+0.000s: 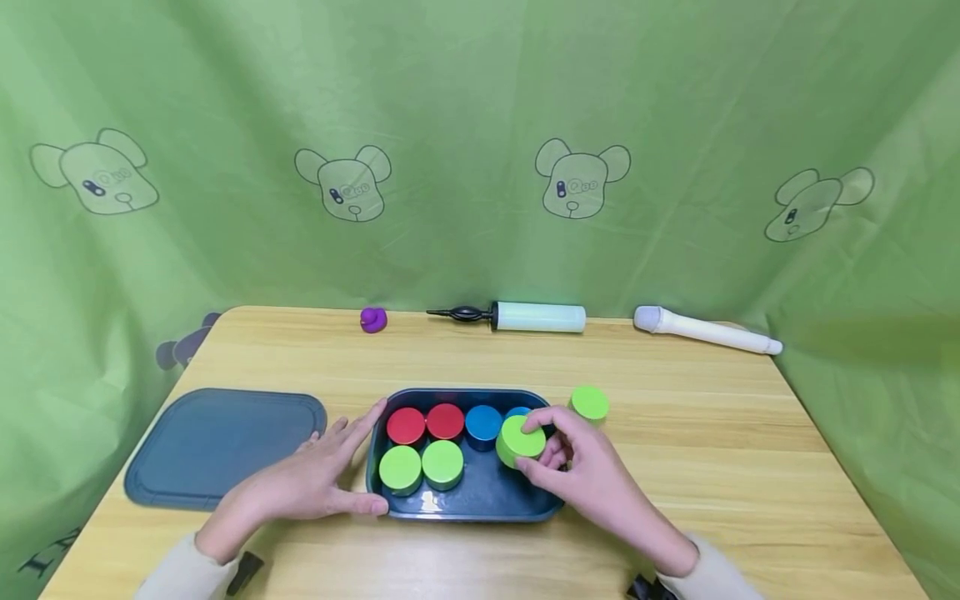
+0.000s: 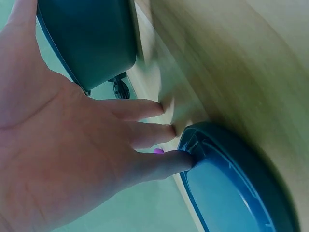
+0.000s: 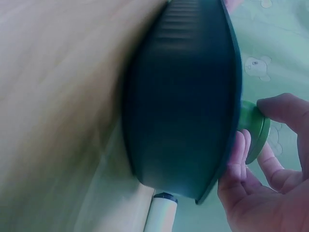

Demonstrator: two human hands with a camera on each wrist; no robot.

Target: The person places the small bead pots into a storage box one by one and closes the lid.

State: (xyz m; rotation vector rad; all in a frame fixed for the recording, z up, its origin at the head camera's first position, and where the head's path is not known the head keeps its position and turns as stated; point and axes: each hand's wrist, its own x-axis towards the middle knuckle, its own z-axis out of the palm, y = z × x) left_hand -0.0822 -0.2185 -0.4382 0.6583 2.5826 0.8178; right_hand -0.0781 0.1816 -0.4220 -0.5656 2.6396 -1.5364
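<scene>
My right hand (image 1: 585,467) pinches a short green cylinder (image 1: 519,440) between thumb and fingers, over the right part of a dark blue tray (image 1: 480,510). In the right wrist view, that green cylinder (image 3: 258,130) shows past the tray's rim (image 3: 236,96). My left hand (image 1: 307,483) spreads its fingers at the tray's left end, index fingertip and thumb against the rim. Inside the tray stand a red cylinder (image 1: 406,427), another red cylinder (image 1: 446,422), a blue cylinder (image 1: 483,427), a partly hidden blue cylinder (image 1: 517,412), and two green cylinders (image 1: 401,469).
A flat dark lid (image 1: 225,446) lies left of the tray. Another green cylinder (image 1: 589,403) stands on the table behind my right hand. Along the back edge are a purple toy duck (image 1: 372,320), a hand pump (image 1: 536,317) and a white microphone-shaped object (image 1: 705,328).
</scene>
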